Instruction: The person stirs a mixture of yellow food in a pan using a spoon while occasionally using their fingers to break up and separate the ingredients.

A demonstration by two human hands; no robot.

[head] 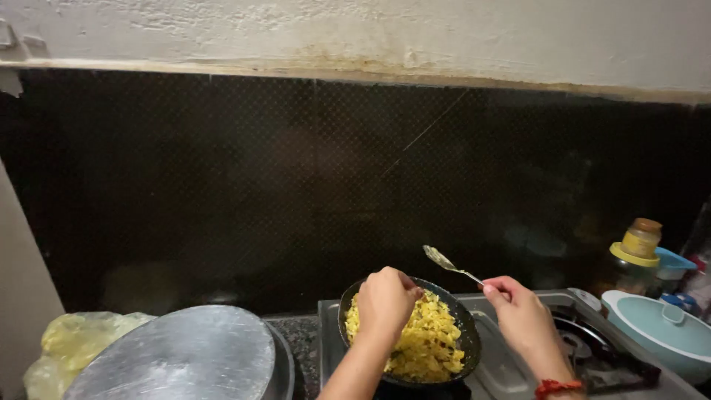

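A small black pan full of yellow scrambled food sits on a steel gas stove. My left hand hovers over the pan with its fingers pinched together above the food; what they pinch is too small to see. My right hand, with a red thread at the wrist, holds a metal spoon by its handle. The spoon's bowl is raised above the pan's far rim.
A large round metal lid covers a vessel at lower left, beside a crumpled yellowish plastic bag. At right stand a pale blue lidded pot and a yellow-capped jar. A dark tiled backsplash rises behind.
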